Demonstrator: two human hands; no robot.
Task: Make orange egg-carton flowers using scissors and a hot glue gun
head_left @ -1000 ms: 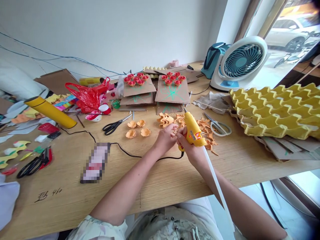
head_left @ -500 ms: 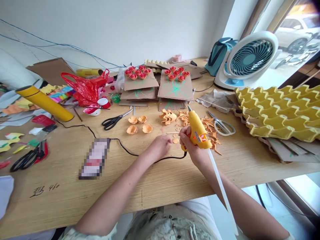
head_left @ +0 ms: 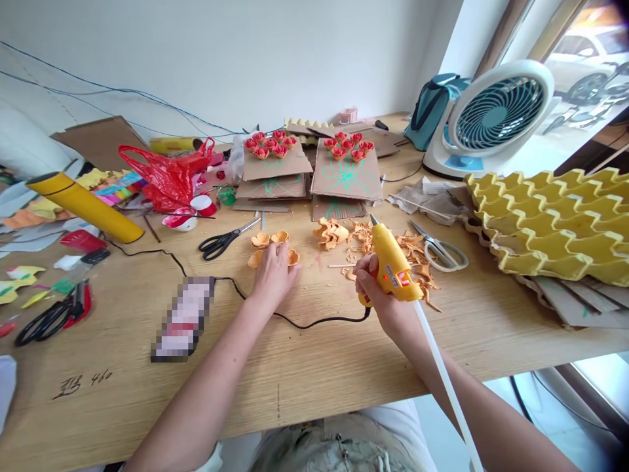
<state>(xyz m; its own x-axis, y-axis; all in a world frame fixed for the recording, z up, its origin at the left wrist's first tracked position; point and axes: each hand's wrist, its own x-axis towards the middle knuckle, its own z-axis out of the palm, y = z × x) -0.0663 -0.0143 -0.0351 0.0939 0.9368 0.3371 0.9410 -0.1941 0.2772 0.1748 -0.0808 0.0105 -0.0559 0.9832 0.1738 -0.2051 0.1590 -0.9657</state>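
My right hand grips a yellow glue gun, its nozzle pointing up and away and a long white glue stick trailing from its back. A red light glows on the gun. My left hand reaches over a small group of orange paper-pulp flower cups. Its fingers are partly stretched and apart, beside the front cups; the hand covers part of these. To the right lie a stack of uncut orange cup shapes and orange scraps.
Black-handled scissors lie left of the cups, white-handled scissors on the right. Red flowers stand on cardboard behind. Yellow egg trays and a fan are at right. The gun's black cord crosses the table.
My left hand has moved left, from beside the glue gun to the orange flower cups, and its closed fingers have spread. My right hand still holds the glue gun in nearly the same place.
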